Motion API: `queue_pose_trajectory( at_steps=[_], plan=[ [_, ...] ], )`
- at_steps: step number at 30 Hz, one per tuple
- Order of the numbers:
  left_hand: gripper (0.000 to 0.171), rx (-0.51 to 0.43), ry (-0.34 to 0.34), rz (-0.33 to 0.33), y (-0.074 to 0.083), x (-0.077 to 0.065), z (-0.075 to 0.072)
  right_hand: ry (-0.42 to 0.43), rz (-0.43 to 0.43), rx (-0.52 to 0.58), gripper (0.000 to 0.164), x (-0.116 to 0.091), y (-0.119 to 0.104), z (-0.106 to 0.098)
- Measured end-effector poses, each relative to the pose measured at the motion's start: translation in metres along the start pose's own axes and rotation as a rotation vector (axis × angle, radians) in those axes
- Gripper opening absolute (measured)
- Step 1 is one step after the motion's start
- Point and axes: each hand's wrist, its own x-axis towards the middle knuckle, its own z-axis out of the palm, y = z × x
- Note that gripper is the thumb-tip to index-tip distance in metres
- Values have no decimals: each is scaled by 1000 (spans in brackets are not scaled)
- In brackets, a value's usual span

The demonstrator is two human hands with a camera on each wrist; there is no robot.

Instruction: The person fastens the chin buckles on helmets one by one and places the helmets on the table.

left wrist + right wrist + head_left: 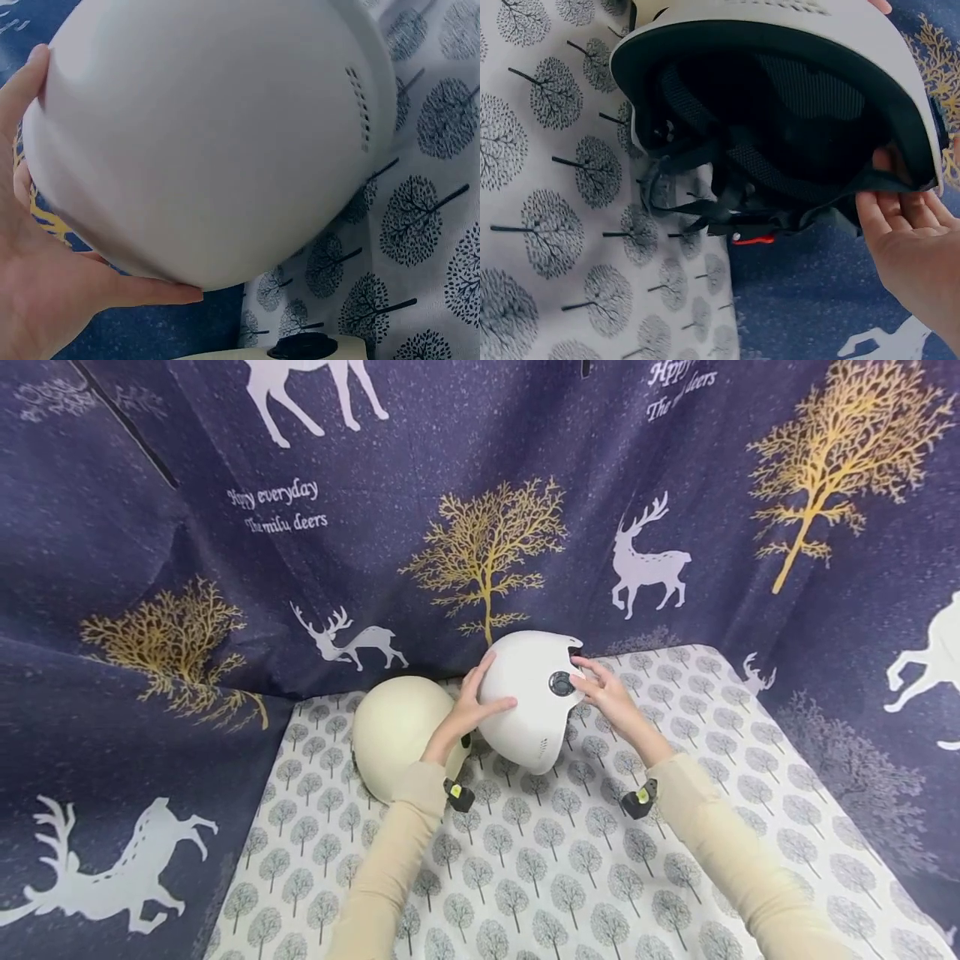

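Both hands hold a white helmet, tilted on its side with its opening toward the right. My left hand spreads its thumb and fingers around the smooth crown. On the other side my right hand grips the rim, near a round dark disc on the shell. In the right wrist view some of its fingers reach inside the edge. The dark padded lining faces that camera, and a black chin strap with a red piece hangs by the opening. A row of small vents marks the shell.
A cream helmet sits just left of the white one, close to the left forearm. Beneath lies a table with a tree-print cloth. Behind and at the sides hangs a dark blue curtain with deer and gold trees.
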Motion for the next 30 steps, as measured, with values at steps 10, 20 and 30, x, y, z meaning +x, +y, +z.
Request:
queue_pose_trajectory(
  at_steps=[10, 20, 30],
  plan=[
    [90, -18, 65, 3, -1, 1, 0, 49, -130, -126, 61, 1, -26, -5],
    [88, 86, 64, 13, 4, -5, 19, 84, -130, -395, 64, 13, -41, 21],
    [83, 142, 46, 20, 9, -3, 20, 143, -165, -472, 63, 17, -25, 18]
  ],
)
